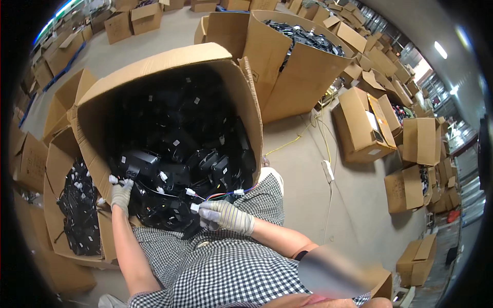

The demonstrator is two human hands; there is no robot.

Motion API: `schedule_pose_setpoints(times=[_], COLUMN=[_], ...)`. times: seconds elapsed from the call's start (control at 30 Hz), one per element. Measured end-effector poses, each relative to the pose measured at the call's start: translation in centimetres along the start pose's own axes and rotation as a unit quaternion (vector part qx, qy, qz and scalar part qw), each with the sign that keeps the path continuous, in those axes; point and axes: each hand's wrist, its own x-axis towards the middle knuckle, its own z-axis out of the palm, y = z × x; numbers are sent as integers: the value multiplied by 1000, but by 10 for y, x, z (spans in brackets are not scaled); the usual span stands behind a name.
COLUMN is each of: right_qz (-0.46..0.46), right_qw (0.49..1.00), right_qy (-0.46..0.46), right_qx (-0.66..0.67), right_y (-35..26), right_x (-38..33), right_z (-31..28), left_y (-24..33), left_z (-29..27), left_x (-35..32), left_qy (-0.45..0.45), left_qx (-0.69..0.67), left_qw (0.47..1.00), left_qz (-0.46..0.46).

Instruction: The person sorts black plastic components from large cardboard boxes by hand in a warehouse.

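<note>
A large cardboard box (92, 143) lies tipped towards me, filled with black plastic units (139, 163) and tangled black cables. My left hand (121, 196), in a striped work glove, is at the box's left edge, its fingers closed round a black cable with white connectors (113, 179). In front of the opening, my right hand (226, 215), gloved alike, pinches a white connector (195, 208). Just above it runs a bundle of coloured wires (215, 196) with white plugs at its ends. Part of the cable in my left hand is lost among the dark pieces.
At my left stands a carton (54, 226) of black cables with white tags. A tall carton (303, 77) heaped with black cables stands behind the tipped box. On the floor to the right lie a power strip (328, 170) and a yellow cord (285, 146); several cartons (362, 128) stand beyond.
</note>
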Motion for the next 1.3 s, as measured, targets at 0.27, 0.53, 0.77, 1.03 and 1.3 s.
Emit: schedule_pose_setpoints(times=[0.27,0.53,0.77,1.03,1.3], right_qz=[-40,-51,-50,-109,-79], right_qw=[998,998,997,985,977], right_qy=[16,38,47,123,195], right_qx=[-40,-23,16,-59,16], right_y=[-8,-12,-12,12,22], right_x=[-10,-6,-6,8,67], right_z=[2,-14,2,-10,-27], left_y=[32,232,376,374,169], left_z=[4,-51,-130,-81,-23], left_x=[-62,-131,-152,-130,-183], left_qy=[-18,127,76,128,61], left_qx=[-188,-284,-360,-375,-263], left_qw=[974,920,797,754,943], left_qz=[125,240,478,524,197])
